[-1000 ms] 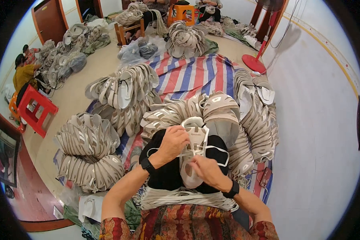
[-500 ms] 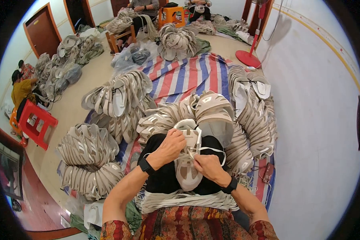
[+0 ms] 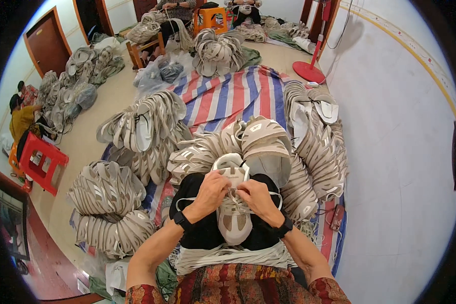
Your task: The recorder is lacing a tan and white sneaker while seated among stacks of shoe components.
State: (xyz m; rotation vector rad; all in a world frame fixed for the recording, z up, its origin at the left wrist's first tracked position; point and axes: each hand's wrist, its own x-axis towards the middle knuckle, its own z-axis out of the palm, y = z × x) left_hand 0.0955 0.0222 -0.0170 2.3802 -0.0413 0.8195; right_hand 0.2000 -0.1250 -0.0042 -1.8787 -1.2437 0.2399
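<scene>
A beige and white shoe upper (image 3: 235, 226) lies between my knees, its toe pointing toward me and its tongue (image 3: 231, 172) away. My left hand (image 3: 211, 191) is at the left row of lace holes, fingers pinched on the white shoelace (image 3: 189, 199). My right hand (image 3: 259, 198) is closed by the right row of holes, with lace running out beside it over my dark trousers. Both hands nearly meet above the middle of the shoe upper. The fingertips partly hide the lace. Across my lap lies a bundle of white shoelaces (image 3: 233, 255).
Bundles of stacked shoe uppers (image 3: 106, 188) ring me on a striped tarp (image 3: 228, 96). A red fan stand (image 3: 309, 71) is by the right wall. Red stool (image 3: 43, 161) and orange stool (image 3: 210, 19) stand farther off. Other people sit working among more bundles at the back and left.
My right hand has moved up and away from me, from near the toe to beside my left hand. The left hand has lowered slightly. The whole view has shifted a little.
</scene>
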